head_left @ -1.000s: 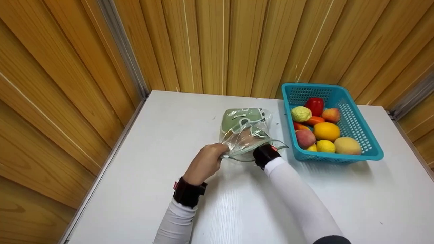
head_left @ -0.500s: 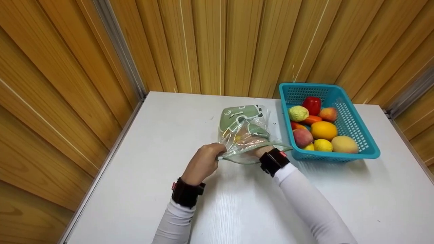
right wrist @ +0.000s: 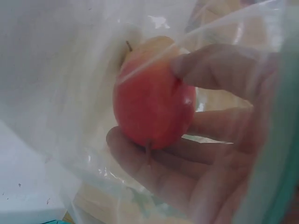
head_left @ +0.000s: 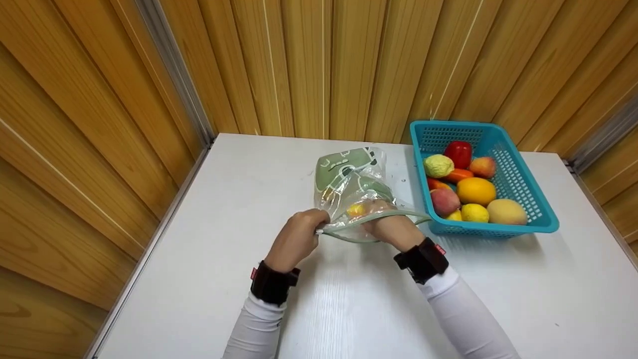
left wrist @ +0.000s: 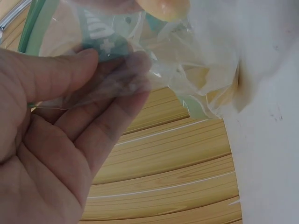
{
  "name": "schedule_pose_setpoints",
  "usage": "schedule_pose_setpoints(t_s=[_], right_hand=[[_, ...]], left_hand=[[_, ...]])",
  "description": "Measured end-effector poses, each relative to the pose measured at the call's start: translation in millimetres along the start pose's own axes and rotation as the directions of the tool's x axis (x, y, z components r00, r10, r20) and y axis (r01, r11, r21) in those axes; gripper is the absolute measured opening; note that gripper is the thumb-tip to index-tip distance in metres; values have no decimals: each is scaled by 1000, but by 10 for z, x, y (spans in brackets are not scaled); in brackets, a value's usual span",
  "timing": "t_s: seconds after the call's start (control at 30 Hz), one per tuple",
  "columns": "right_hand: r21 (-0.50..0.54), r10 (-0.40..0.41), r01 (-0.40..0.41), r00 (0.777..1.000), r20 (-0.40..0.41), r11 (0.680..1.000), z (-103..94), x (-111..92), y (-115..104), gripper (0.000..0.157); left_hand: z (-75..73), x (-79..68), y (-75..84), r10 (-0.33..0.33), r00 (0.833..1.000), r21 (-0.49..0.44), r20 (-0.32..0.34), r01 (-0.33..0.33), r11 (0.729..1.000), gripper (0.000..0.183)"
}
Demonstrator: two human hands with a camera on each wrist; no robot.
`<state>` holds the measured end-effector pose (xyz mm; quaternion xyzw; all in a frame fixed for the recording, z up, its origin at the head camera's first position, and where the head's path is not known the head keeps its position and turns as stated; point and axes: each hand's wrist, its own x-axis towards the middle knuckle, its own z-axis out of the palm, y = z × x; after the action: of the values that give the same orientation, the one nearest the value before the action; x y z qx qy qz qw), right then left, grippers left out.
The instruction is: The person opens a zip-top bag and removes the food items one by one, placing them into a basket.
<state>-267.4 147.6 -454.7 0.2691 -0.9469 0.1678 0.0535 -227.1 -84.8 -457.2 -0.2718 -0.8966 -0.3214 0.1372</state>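
A clear zip bag [head_left: 360, 192] with green print lies on the white table. My left hand [head_left: 298, 238] pinches its mouth at the left corner; in the left wrist view the thumb presses the thin film against the fingers. Inside the bag mouth, my right hand [head_left: 394, 227] holds a red and yellow apple [right wrist: 154, 95]. The thumb rests on one side of it and the curled fingers on the other. Through the plastic in the head view, only the fruit's yellow side shows. Its orange-yellow end also appears at the top of the left wrist view.
To the right stands a blue-green plastic basket [head_left: 543, 209] with several fruits and vegetables, among them a red pepper [head_left: 458, 154], a lemon [head_left: 475, 213] and a peach [head_left: 445, 201]. The bag's right corner reaches the basket's near side. Wood-pattern panels [head_left: 299, 65] wall the table's back.
My right hand has drawn back towards the bag mouth, so its wrist now lies outside. The apple's yellow side has come into view. The bag's far end has shifted slightly left.
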Motion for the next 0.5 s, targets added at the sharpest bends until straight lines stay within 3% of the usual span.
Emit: schedule_pose_setpoints(t_s=[0.13, 0.33, 0.43, 0.5], right_hand=[[5, -45, 46, 996, -80, 999, -71, -193, -18, 24], [139, 91, -88, 996, -16, 986, -207, -318, -56, 25], [185, 123, -117, 992, -21, 976, -237, -346, -59, 27], [190, 137, -131, 990, -20, 973, -258, -368, -62, 20]], left_hand=[[7, 3, -5, -3, 1000, 0, 3, 3, 1000, 36], [18, 5, -9, -5, 1000, 0, 9, 5, 1000, 36], [21, 9, -9, -12, 1000, 1, 13, 12, 1000, 34], [24, 12, -8, -15, 1000, 4, 16, 15, 1000, 34]])
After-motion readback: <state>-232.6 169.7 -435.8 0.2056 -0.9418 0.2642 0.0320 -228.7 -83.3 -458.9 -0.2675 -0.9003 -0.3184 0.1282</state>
